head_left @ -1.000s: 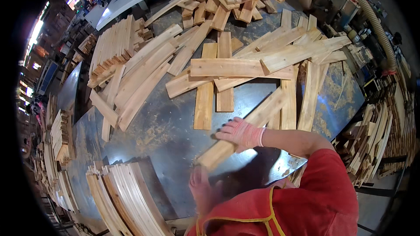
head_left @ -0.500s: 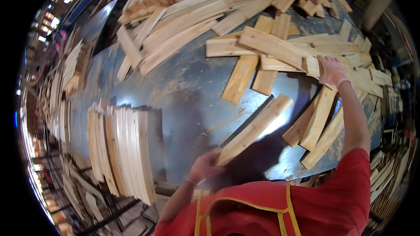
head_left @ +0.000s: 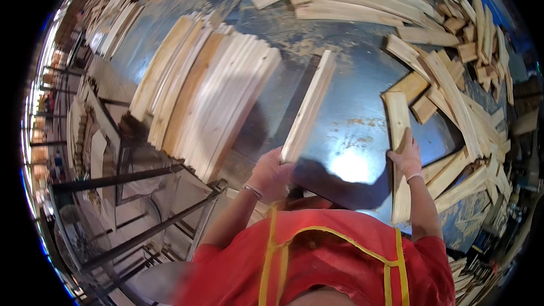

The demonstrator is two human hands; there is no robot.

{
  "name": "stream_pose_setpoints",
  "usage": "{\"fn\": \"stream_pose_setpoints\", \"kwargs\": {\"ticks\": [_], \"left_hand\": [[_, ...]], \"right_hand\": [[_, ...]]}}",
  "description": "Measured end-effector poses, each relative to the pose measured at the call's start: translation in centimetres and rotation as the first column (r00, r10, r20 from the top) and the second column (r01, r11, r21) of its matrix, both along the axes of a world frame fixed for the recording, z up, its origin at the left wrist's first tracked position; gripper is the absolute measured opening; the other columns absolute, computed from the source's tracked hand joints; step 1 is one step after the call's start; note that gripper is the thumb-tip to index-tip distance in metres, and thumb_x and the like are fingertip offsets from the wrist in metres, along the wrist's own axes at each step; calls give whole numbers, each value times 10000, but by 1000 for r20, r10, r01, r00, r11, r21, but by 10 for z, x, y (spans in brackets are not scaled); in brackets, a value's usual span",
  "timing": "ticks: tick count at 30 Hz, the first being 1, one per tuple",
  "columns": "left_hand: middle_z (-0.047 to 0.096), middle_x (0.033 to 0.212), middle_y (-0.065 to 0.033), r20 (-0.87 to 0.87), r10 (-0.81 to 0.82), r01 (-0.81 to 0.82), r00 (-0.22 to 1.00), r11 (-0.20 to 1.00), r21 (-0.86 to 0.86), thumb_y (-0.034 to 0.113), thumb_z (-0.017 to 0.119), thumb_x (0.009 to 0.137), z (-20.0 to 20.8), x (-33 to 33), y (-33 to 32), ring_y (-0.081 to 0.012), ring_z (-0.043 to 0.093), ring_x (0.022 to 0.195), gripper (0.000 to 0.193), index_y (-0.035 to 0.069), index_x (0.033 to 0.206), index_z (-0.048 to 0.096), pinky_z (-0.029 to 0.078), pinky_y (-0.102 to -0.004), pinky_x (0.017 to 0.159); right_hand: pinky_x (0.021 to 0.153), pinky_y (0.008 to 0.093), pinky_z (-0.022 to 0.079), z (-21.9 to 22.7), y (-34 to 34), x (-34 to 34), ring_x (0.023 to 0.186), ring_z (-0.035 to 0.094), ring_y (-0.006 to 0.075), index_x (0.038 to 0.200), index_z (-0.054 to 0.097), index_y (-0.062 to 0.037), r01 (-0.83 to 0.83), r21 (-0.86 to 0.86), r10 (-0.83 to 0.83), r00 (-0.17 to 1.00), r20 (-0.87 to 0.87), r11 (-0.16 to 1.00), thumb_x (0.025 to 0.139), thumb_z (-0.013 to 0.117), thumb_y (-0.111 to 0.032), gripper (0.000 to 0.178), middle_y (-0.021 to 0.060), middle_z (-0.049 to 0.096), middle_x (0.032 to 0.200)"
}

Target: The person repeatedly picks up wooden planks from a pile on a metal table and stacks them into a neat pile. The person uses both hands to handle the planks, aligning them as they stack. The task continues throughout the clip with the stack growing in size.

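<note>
My left hand (head_left: 271,174) is closed round the near end of a narrow wooden board (head_left: 309,110), which points away from me, tilted on its edge over the metal table. To its right, my right hand (head_left: 407,157) grips another pale wooden board (head_left: 398,122) about midway along, thumb on one side and fingers on the other. That second board lies roughly lengthwise to me, beside the loose pile. Left of my left hand, a row of boards (head_left: 221,88) stands packed side by side, ends roughly even.
The metal table (head_left: 354,113) carries sawdust and glare. Loose boards (head_left: 453,99) lie crisscrossed at the right, with short offcuts (head_left: 487,73) beyond. Longer boards (head_left: 357,5) lie at the far side. A dark metal frame (head_left: 136,178) stands at the lower left.
My view has swung left, toward the packed row. My right hand has drawn a board from the pile nearer to me. The left hand's board has turned more upright, onto its edge.
</note>
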State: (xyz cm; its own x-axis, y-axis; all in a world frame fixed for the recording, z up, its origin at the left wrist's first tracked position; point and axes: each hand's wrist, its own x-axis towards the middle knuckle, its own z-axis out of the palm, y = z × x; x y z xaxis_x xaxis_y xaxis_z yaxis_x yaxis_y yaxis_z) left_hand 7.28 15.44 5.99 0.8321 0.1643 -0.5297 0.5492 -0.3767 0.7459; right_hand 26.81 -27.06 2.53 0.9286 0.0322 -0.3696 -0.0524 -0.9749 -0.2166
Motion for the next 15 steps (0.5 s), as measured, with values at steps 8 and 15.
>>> {"fn": "stream_pose_setpoints", "kwargs": {"ticks": [8, 15], "left_hand": [[595, 1402, -161, 219, -211, -136, 953, 349, 927, 332, 736, 846, -19, -71, 136, -373, 548, 1307, 493, 78, 1268, 704, 426, -543, 1091], [563, 1482, -159, 134, -437, 161, 889, 574, 803, 507, 802, 795, 23, -9, 81, -393, 463, 1428, 820, 63, 1447, 576, 350, -561, 1186]], "right_hand": [[1193, 399, 414, 26, 140, 0, 1422, 536, 360, 1667, 301, 23, -30, 608, -25, 996, 82, 794, 785, 825, -234, 1058, 262, 550, 1527], [1071, 422, 527, -46, 315, -21, 1162, 705, 304, 1292, 720, -29, -469, 758, 280, 882, 378, 453, 1047, 598, -409, 468, 195, 756, 1200]]}}
